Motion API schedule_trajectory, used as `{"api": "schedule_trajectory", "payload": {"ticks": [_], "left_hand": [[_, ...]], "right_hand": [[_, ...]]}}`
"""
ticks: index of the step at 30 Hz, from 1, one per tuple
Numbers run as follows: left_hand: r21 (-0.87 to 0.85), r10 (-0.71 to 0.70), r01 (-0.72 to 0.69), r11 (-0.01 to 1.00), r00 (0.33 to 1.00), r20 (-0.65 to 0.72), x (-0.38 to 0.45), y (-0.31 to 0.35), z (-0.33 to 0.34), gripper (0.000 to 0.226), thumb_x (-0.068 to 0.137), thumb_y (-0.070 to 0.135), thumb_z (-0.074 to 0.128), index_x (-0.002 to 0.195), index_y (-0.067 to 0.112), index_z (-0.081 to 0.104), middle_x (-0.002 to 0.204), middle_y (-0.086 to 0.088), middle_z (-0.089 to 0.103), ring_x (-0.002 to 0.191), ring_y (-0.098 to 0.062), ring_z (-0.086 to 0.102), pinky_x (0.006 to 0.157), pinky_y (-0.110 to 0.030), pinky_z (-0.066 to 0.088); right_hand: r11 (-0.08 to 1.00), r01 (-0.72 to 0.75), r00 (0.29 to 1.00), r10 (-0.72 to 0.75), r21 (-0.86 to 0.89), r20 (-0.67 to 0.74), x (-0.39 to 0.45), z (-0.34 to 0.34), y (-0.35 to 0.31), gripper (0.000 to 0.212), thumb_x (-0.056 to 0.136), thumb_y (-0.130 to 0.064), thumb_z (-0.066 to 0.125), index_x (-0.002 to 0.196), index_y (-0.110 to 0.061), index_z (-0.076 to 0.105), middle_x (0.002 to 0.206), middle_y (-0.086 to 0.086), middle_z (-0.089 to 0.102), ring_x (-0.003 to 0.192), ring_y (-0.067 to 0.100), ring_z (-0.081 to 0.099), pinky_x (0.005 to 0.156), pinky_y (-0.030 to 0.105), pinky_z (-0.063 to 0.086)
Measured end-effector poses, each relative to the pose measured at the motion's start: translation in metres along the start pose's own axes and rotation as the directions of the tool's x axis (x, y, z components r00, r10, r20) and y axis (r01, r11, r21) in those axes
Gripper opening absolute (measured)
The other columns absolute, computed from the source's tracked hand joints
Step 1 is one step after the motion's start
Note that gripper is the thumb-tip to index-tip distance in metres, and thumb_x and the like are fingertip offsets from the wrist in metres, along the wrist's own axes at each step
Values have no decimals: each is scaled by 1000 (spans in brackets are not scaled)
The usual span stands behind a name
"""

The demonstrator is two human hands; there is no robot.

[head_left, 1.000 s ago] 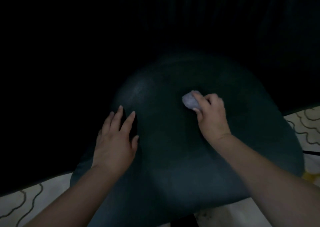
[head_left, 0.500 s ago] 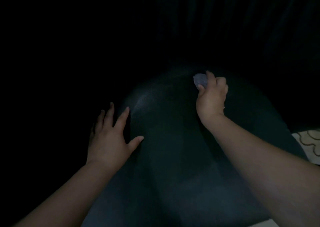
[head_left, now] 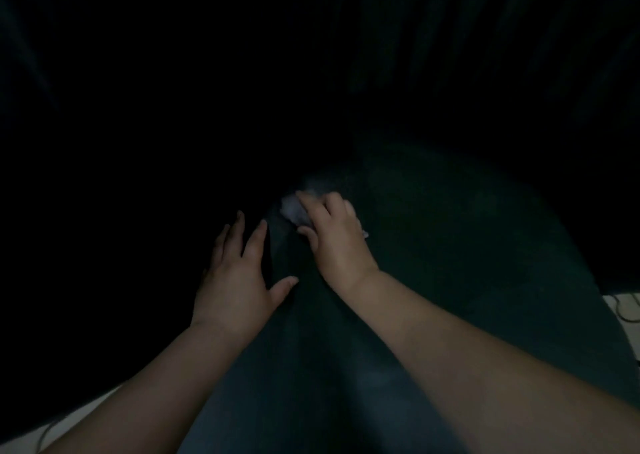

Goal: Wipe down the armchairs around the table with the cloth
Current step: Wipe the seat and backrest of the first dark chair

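The right hand (head_left: 337,239) holds the pale cloth (head_left: 292,208) bunched up on the dark armchair (head_left: 467,263). The left hand (head_left: 239,273) lies flat, fingers spread, on the chair's left side.
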State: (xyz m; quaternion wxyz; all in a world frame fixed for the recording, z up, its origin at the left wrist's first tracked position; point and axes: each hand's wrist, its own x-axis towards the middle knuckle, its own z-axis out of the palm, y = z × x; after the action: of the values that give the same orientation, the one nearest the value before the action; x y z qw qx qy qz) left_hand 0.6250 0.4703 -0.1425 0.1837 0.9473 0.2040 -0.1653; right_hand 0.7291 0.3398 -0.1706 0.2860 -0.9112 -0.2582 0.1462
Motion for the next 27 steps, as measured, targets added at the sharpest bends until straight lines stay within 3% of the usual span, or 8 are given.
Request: {"api": "schedule_trajectory", "payload": {"ticks": [6, 9, 11, 14, 16, 20, 23, 27], "left_hand": [[40, -3, 2, 999, 1000, 25, -33, 5, -27, 83, 85, 51, 58, 152, 27, 13, 160, -4, -3, 145, -24, 1, 116, -39, 19], [62, -15, 13, 998, 999, 36, -53, 14, -48, 80, 88, 49, 54, 152, 27, 10, 160, -3, -6, 145, -24, 1, 115, -39, 21], [47, -8, 8, 999, 1000, 11, -63, 21, -65, 78, 90, 45, 52, 152, 25, 9, 160, -4, -3, 145, -24, 3, 116, -38, 18], [51, 20, -16, 999, 997, -76, -83, 35, -99, 75, 90, 40, 54, 152, 22, 15, 159, -4, 10, 142, -22, 12, 114, -34, 20], [36, 19, -14, 999, 990, -140, -97, 47, -126, 72, 90, 38, 55, 151, 22, 19, 156, -2, 19, 139, -21, 18, 111, -33, 26], [37, 56, -48, 998, 962, -266, -122, 64, -183, 68, 87, 31, 61, 148, 19, 33, 148, -3, 37, 132, -23, 31, 110, -32, 27], [57, 86, -68, 996, 905, -416, -138, 62, -218, 62, 82, 22, 68, 140, 15, 47, 135, -5, 51, 121, -25, 42, 104, -34, 32], [-28, 31, -58, 998, 809, -587, -153, 35, -247, 63, 79, 5, 63, 139, 17, 47, 131, -4, 49, 117, -24, 39, 102, -31, 24]], "right_hand": [[994, -91, 984, 79, 69, 162, -23, -31, -6, 47, 94, -17, 55, 140, -21, 44, 109, 7, 45, 109, 24, 44, 90, 27, 38], [962, -193, 976, 169, 192, 138, -33, -53, -24, 46, 95, -20, 54, 139, -21, 44, 115, 6, 46, 110, 21, 47, 98, 32, 41], [939, -202, 978, 181, 277, 99, -41, -65, -36, 45, 95, -18, 55, 139, -22, 44, 112, 0, 43, 104, 14, 49, 97, 25, 41], [902, -213, 977, 200, 376, 74, -54, -87, -56, 46, 94, -20, 56, 138, -25, 44, 111, -3, 41, 89, 3, 52, 73, 2, 40], [868, -242, 969, 237, 433, 64, -61, -104, -70, 45, 94, -22, 57, 136, -29, 44, 112, -5, 41, 81, -5, 50, 58, 0, 39], [830, -222, 972, 227, 511, 54, -71, -134, -104, 45, 91, -26, 60, 131, -40, 44, 115, -13, 41, 92, -14, 46, 65, 2, 37], [808, -156, 984, 179, 568, 14, -71, -148, -135, 45, 88, -24, 63, 126, -42, 46, 115, -17, 42, 98, -21, 43, 72, -2, 37], [765, -49, 995, 93, 642, -35, -64, -154, -175, 45, 86, -17, 64, 122, -41, 50, 115, -23, 44, 101, -21, 44, 77, -7, 32]]}}
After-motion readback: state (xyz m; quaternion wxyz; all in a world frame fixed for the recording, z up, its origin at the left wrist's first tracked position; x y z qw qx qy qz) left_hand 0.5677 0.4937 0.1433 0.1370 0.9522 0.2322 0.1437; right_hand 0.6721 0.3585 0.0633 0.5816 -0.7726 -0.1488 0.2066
